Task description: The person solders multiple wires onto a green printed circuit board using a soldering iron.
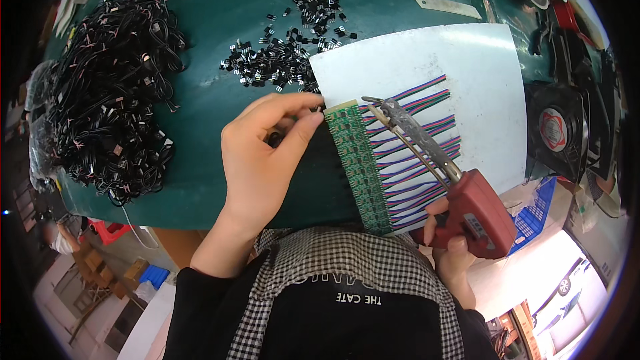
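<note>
My left hand (259,150) is closed in a pinch at the upper left corner of a green circuit board panel (360,167). Metal legs of a small part, apparently a black transistor, show at the fingertips; most of it is hidden. Something dark also shows inside the curled fingers. My right hand (453,247) grips a red soldering gun (477,217) by its handle. Its long barrel slants up and left across the panel, with the tip over the panel's top edge. Rows of multicoloured wires (427,100) run from the panel's right side.
The panel lies partly on a white sheet (480,60) on the green table (220,0). Loose black transistors (273,60) are heaped beyond my left hand. A big tangle of black cables (117,93) lies left. A blade (447,7) and a black fan (559,127) are at right.
</note>
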